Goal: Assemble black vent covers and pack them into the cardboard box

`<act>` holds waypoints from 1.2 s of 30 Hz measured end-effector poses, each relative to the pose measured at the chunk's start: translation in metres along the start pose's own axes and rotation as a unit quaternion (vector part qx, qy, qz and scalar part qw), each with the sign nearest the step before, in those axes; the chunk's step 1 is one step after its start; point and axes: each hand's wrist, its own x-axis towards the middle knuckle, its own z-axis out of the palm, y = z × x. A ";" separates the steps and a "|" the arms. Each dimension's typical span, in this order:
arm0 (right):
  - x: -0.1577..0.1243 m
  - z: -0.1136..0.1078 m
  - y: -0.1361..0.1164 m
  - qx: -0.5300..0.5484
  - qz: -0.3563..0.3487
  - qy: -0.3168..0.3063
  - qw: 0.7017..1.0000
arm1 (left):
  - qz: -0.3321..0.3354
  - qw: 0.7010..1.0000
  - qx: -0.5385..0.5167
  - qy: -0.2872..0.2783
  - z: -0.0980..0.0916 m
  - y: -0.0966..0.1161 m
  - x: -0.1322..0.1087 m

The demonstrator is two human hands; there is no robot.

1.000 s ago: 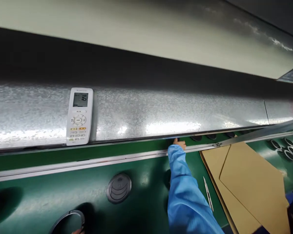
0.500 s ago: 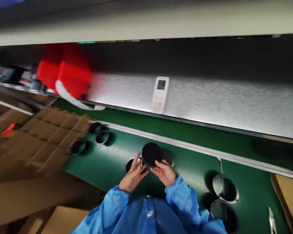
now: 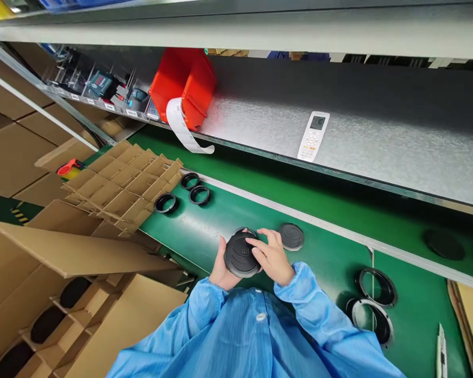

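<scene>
Green workbench (image 3: 205, 226) under a metal shelf (image 3: 256, 121). At six o'clock, the left hand (image 3: 221, 269) cups a round black cap (image 3: 240, 259); the right hand (image 3: 275, 258), fingers loosely spread, touches its top. Two black rings (image 3: 386, 290) lie at four o'clock.

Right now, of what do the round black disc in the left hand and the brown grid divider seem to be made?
Round black disc: probably moulded plastic, low sheen, judging by its crisp curved lines; rubber is possible. Brown grid divider: likely matt cardboard, with thin, interlocking strips.
</scene>
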 end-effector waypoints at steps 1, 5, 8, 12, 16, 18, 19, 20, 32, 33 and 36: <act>0.001 0.008 0.001 -0.009 0.006 -0.020 1.000 | -0.003 1.000 0.004 -0.004 -0.003 -0.002 -0.002; 0.003 0.029 0.009 0.040 0.044 -0.086 0.995 | -0.023 0.999 0.028 -0.017 -0.015 -0.004 -0.010; 0.005 0.026 0.010 0.137 0.067 -0.093 0.984 | -0.038 0.998 0.044 -0.019 -0.021 0.000 -0.012; -0.004 0.028 0.006 0.147 0.113 -0.034 0.982 | -0.033 0.999 0.033 0.015 -0.026 0.006 -0.012; -0.031 0.055 0.009 -0.023 -0.050 -0.126 0.990 | -0.042 0.990 -0.017 0.132 -0.040 0.001 -0.008; -0.041 0.069 0.016 -0.047 -0.058 -0.194 0.978 | -0.067 0.981 -0.016 0.179 -0.049 -0.005 -0.007; -0.042 0.075 0.019 -0.044 -0.033 -0.217 0.975 | -0.079 0.979 -0.009 0.189 -0.053 -0.008 -0.006; -0.041 0.080 0.023 -0.034 -0.002 -0.234 0.972 | -0.087 0.978 -0.001 0.191 -0.057 -0.010 -0.005; 0.042 0.133 0.073 -0.282 0.097 -0.199 0.933 | -0.066 0.917 0.097 0.381 -0.108 0.042 -0.020; 0.044 0.136 0.075 -0.283 0.088 -0.206 0.933 | -0.065 0.914 0.095 0.390 -0.111 0.045 -0.023; 0.050 0.145 0.069 -0.263 0.052 -0.162 0.950 | -0.066 0.901 0.096 0.418 -0.114 0.051 -0.027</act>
